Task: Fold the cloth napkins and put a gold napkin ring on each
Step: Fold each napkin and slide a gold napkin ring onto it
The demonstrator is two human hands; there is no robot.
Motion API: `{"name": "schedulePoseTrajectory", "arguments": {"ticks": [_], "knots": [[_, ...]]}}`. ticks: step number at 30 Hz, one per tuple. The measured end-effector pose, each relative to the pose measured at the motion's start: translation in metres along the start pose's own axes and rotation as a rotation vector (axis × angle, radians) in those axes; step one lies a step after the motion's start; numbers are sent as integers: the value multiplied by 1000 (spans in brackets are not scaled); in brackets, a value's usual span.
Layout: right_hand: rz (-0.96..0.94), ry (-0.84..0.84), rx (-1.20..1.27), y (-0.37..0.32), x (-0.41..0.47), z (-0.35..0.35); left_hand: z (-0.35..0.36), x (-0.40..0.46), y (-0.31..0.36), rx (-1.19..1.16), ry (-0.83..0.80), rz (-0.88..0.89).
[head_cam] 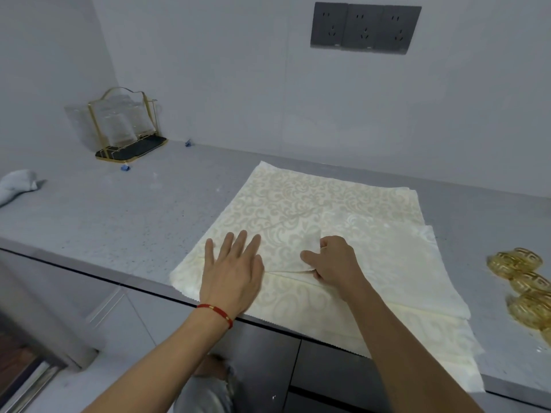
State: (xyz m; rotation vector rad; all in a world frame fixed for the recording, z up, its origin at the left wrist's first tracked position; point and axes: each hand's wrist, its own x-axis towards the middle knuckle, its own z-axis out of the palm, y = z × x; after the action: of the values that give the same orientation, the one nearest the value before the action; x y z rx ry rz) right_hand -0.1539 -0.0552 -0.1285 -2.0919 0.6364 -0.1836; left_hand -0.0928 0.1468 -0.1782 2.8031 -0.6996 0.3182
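Note:
A stack of cream damask cloth napkins (313, 204) lies spread on the grey counter, its near edge hanging over the front. My left hand (232, 269) lies flat on the top napkin with fingers straight, pressing it down. Just to its right, my right hand (334, 260) pinches a raised fold of the top napkin (307, 248) between thumb and curled fingers. Several gold napkin rings (524, 281) lie in a cluster at the counter's right edge, apart from both hands.
A gold wire rack with clear glasses (125, 126) stands on a black tray at the back left corner. A grey rag (18, 183) lies at the far left. Dark wall sockets (365, 28) sit above the counter (119, 216).

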Motion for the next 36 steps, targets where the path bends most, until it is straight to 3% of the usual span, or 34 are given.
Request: {"name": "schedulePoseTrajectory", "arguments": {"ticks": [16,20,22,25,27,29,33,36], "knots": [[-118,5,-331,-6,-9,7,0,4,1,136,-111,-52],[-106,-40,-571,-12,-15,2,-4,5,4,82,-167,-89],[-163,13,-745,-19,-14,1,-3,5,4,81,-185,-91],[-418,128,-806,-28,5,10,-2,7,3,105,-209,-92],[-496,4,-820,-26,26,20,-4,8,5,113,-231,-93],[-418,-148,-853,-13,40,30,-7,8,5,131,-269,-89],[-377,-197,-793,7,49,34,-23,26,6,208,-354,-104],[-351,-212,-796,7,51,35,-24,49,30,238,-196,37]]}}
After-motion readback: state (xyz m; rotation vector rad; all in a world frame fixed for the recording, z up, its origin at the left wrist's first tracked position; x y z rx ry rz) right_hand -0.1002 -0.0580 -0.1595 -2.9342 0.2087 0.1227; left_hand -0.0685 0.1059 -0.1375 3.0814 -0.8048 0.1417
